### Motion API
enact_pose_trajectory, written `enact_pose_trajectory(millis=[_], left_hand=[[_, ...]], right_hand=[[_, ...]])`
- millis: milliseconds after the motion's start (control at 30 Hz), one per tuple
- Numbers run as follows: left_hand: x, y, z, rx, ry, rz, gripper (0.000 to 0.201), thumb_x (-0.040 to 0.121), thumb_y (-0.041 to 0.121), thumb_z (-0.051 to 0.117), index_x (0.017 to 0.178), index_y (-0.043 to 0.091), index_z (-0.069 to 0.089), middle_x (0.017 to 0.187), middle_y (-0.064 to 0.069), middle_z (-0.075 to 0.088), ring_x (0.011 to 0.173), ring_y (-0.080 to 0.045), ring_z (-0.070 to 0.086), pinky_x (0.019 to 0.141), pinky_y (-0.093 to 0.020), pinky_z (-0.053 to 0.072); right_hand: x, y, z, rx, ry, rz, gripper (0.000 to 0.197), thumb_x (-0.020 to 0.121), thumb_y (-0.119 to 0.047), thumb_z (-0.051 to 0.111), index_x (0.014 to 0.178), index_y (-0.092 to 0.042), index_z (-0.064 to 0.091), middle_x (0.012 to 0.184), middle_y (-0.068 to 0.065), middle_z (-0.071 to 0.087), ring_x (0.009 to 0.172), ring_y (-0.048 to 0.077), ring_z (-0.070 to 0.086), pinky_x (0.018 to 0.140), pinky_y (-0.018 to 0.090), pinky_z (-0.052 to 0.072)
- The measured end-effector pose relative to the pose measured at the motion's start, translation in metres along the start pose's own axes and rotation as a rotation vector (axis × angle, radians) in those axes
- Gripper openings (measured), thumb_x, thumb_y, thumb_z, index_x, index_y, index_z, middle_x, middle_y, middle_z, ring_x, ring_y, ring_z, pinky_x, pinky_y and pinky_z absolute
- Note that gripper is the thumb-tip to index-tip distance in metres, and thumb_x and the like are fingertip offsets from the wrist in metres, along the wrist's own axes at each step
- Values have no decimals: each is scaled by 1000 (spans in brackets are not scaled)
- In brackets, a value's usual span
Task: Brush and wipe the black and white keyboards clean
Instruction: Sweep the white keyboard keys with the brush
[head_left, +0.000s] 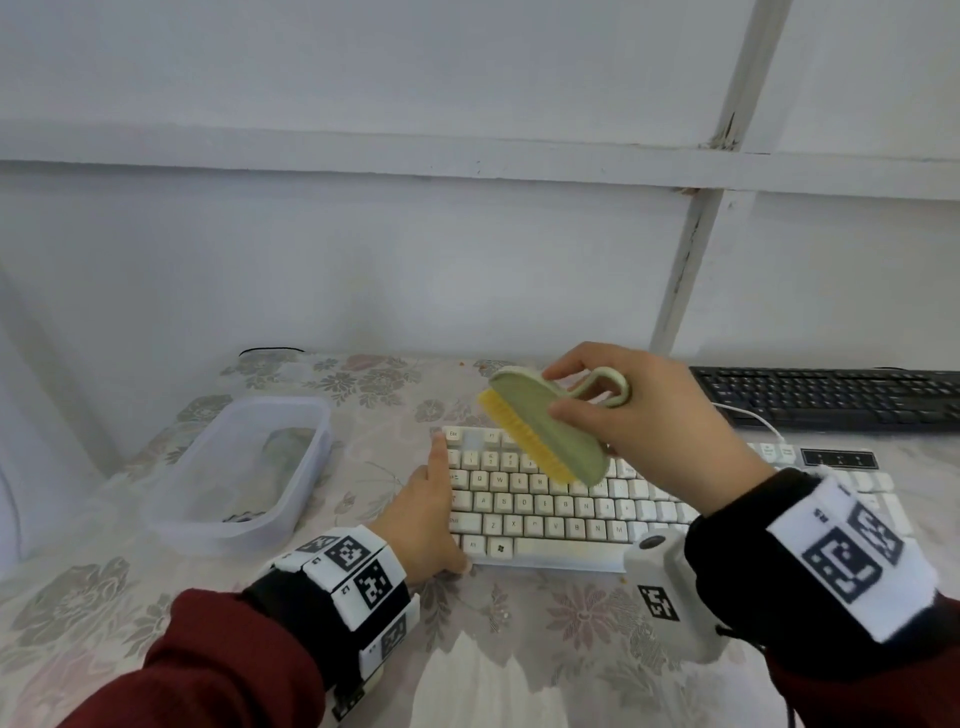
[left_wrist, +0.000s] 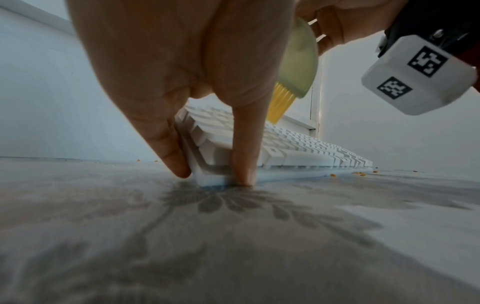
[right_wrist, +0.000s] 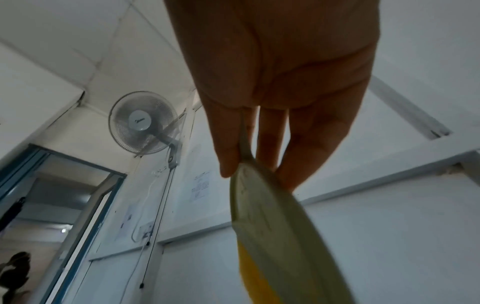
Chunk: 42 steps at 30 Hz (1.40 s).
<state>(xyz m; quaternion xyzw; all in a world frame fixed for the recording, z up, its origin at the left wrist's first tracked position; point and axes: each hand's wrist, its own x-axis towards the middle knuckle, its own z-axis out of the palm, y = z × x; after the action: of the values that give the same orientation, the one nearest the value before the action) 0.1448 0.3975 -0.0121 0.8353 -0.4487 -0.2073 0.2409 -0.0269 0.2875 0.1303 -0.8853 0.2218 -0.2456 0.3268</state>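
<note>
The white keyboard (head_left: 561, 512) lies on the flowered tablecloth in front of me. My left hand (head_left: 434, 512) holds its left end, fingers along the side edge and thumb (left_wrist: 244, 152) at the front edge (left_wrist: 215, 181). My right hand (head_left: 644, 415) grips the looped handle of a pale green brush (head_left: 550, 423) with yellow bristles (left_wrist: 280, 102), tilted on edge just above the upper key rows. The brush back (right_wrist: 275, 226) fills the right wrist view. The black keyboard (head_left: 831, 397) lies at the far right, against the wall.
A clear plastic tub (head_left: 244, 462) with something greyish inside stands left of the white keyboard. Small orange crumbs (left_wrist: 361, 174) lie on the cloth by the keyboard's front edge. A white cable (head_left: 748, 415) runs between the two keyboards. The wall rises right behind the table.
</note>
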Motion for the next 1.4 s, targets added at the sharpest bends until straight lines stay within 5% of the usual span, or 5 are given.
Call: enact_pose_trajectory(millis=[233,433,967,1167,1400], left_hand=[[8,-9,4,-42,2,17,141,57,20,85,143,29,-26,137,-4,39,119,-20,48,97,-39,48],[7,-8,4,-30,6,12,138,59,20,84,143,28,-26,135,-3,39,118,-21,48,97,-39,48],[7,-8,4,-31,29,43,138,55,22,84,144,29,-21,136,-3,38,119,-21,46,97,-39,47],[5,-6,2,-28,35,33,134,56,21,83,145,26,-18,134,-3,39,116,-20,48,95,-38,48],[2,1,-2,-41,57,45,112,55,17,83,140,17,9,115,-1,49,99,-17,55,79,-32,53]], right_hand=[[-6,-1,20,-224,-99,36,20,86,-28,65,103,-37,71,91,-10,71,80,11,63,76,31,52],[-11,10,16,-34,-160,106,17,83,-24,70,93,-36,74,72,-16,65,56,-4,53,52,9,39],[-23,21,54,446,123,46,13,86,-15,66,78,-24,71,80,-13,69,80,-3,62,70,7,43],[-9,9,70,316,255,-57,10,88,-32,59,79,-31,63,79,-15,64,94,22,57,77,37,49],[-6,6,92,195,246,-8,19,83,-43,48,81,-28,60,81,-14,62,94,16,52,84,49,45]])
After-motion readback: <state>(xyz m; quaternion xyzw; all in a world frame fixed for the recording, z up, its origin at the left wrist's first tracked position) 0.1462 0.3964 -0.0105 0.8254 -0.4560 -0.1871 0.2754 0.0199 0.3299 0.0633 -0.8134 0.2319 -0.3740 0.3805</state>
